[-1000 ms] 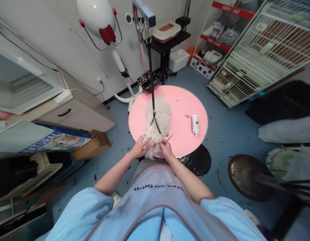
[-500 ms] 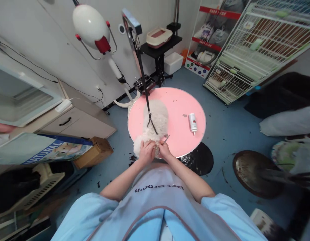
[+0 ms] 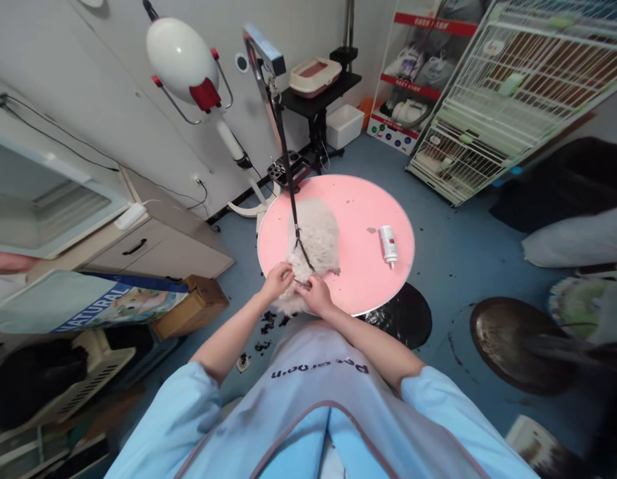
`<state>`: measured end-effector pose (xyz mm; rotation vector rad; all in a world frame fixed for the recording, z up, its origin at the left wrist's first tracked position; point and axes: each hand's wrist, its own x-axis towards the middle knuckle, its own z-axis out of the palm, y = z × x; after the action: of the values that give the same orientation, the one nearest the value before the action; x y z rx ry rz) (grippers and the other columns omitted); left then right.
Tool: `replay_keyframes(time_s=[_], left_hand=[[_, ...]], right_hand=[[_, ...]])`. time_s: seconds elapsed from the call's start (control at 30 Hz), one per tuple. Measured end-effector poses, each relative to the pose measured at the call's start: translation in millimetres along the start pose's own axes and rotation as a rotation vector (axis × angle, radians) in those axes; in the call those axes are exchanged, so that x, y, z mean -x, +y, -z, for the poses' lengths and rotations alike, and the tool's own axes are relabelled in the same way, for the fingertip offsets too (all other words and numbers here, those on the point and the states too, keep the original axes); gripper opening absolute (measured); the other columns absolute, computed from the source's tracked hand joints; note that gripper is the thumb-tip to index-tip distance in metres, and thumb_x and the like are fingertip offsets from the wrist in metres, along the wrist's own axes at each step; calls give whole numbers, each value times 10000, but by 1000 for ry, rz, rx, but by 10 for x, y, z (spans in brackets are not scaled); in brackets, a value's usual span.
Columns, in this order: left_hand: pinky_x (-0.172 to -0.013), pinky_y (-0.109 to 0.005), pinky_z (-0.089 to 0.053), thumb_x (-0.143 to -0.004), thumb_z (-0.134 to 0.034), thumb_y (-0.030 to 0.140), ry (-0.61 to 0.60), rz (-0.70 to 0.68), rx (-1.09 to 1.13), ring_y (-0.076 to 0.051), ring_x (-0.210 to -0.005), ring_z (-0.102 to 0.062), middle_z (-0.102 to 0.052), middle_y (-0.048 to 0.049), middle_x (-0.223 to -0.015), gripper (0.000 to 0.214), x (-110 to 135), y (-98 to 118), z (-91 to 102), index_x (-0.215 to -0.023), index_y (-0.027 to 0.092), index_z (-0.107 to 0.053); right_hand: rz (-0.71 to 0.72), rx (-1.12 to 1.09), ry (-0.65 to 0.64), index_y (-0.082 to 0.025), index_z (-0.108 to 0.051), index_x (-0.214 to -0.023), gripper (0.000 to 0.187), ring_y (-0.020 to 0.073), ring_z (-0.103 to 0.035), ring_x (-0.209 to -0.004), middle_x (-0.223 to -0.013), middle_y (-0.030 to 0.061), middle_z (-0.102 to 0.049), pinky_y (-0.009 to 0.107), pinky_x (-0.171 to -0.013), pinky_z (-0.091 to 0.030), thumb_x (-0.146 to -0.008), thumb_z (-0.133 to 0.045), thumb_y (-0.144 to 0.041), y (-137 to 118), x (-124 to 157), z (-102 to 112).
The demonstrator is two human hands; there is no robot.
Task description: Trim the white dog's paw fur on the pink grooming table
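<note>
A small white fluffy dog (image 3: 317,233) stands on a round pink table (image 3: 361,199), tied by a black leash (image 3: 287,173) to a metal arm (image 3: 261,43) above it. My left hand (image 3: 277,279) is closed on the fur at the near end of the dog. Just to its right, my right hand (image 3: 316,295) is curled and pressed against the same fur. A thin tip of scissors (image 3: 302,283) shows between the two hands. A white bottle (image 3: 388,245) lies on the table to the right of the dog.
A white and red stand dryer (image 3: 181,56) rises at the back left. Wire cages (image 3: 512,93) lean at the right. A low cabinet (image 3: 153,246) and a cardboard box (image 3: 193,306) stand at the left. Dark fur clippings (image 3: 263,326) lie on the blue floor.
My right hand has swung in towards the left one, and the scissor blades that stuck out to the right are now tucked between the hands. The dog's near end has shifted.
</note>
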<state>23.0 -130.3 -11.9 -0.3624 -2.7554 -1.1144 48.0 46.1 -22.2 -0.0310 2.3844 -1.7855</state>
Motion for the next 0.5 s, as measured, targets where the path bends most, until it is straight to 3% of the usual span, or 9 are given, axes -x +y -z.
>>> replay_keyframes(time_s=[0.1, 0.17, 0.27, 0.37, 0.5], left_hand=[[-907, -377, -498, -821, -540, 230, 63, 12, -33, -213, -1042, -600, -647, -111, -1030, 144, 63, 209, 152, -913, 165, -628], [-968, -411, -461, -865, -509, 234, 181, -56, -67, -222, -1081, -586, -645, -116, -1071, 151, 240, 426, 159, -921, 176, -636], [-976, -409, -458, -891, -488, 240, 87, -219, -25, -219, -1095, -578, -646, -112, -1099, 180, 535, 644, 2, -970, 185, -641], [-978, -432, -463, -892, -464, 223, 114, -141, -119, -235, -1122, -549, -608, -137, -1154, 210, 675, 541, -193, -968, 168, -652], [-1017, -463, -446, -861, -397, 141, 141, -76, -191, -245, -1181, -516, -581, -145, -1189, 295, 684, 149, -286, -974, 161, -669]], right_hand=[[-22, 9, 8, -209, -514, -570, 259, 145, -469, -622, -601, -20, -519, 256, -600, -344, -668, -701, -357, -64, -80, -50], [-37, -7, 7, -209, -492, -541, 269, 133, -439, -576, -542, -35, -482, 248, -562, -315, -666, -684, -350, -83, -104, -77], [-61, -60, -8, -206, -473, -516, 272, 119, -417, -535, -491, -45, -455, 237, -516, -295, -656, -658, -348, -68, -118, -100], [-86, -133, -30, -184, -537, -573, 219, 118, -452, -535, -525, -30, -516, 226, -498, -327, -669, -619, -363, -17, -130, -96], [-117, -196, -35, -163, -601, -674, 219, 126, -514, -560, -593, -7, -590, 228, -526, -399, -696, -585, -380, 71, -116, -88]])
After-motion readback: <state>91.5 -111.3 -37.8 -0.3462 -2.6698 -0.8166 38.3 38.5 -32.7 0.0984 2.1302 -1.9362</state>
